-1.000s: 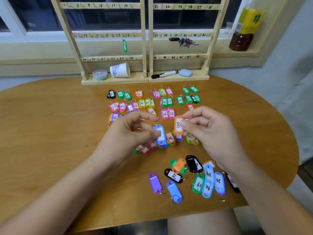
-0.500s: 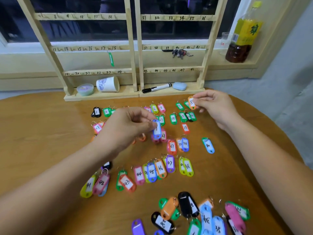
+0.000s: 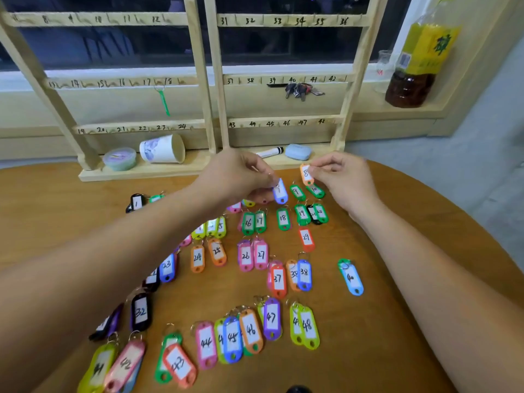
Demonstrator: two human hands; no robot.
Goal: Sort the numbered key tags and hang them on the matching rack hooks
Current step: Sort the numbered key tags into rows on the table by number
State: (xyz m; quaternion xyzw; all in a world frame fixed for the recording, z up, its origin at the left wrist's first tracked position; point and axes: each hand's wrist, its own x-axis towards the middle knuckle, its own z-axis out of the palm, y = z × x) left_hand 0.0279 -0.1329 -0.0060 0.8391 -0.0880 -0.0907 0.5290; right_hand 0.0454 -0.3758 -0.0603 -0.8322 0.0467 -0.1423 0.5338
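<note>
The left hand (image 3: pixel 241 177) pinches a blue tag (image 3: pixel 280 192) by its far end, thumb and fingertips closed on it. The tag's long axis runs away from the person toward the rack (image 3: pixel 210 80), its rounded near end pointing back at the person. Whether it touches the table (image 3: pixel 411 293) I cannot tell. The right hand (image 3: pixel 341 177) pinches an orange tag marked 8 (image 3: pixel 306 174) at its far end; the tag's long axis also runs near to far, tilted slightly, with the free end down over the row where the green tag 9 (image 3: pixel 297 192) and green tag 10 (image 3: pixel 315 190) lie. The two held tags sit side by side at the far end of the spread — just in front of the rack's base. The other tags lie flat in numbered rows, mostly lengthwise toward the rack. On the rack, one green tag (image 3: pixel 164 102) hangs straight down near hooks 17 and 18.
</note>
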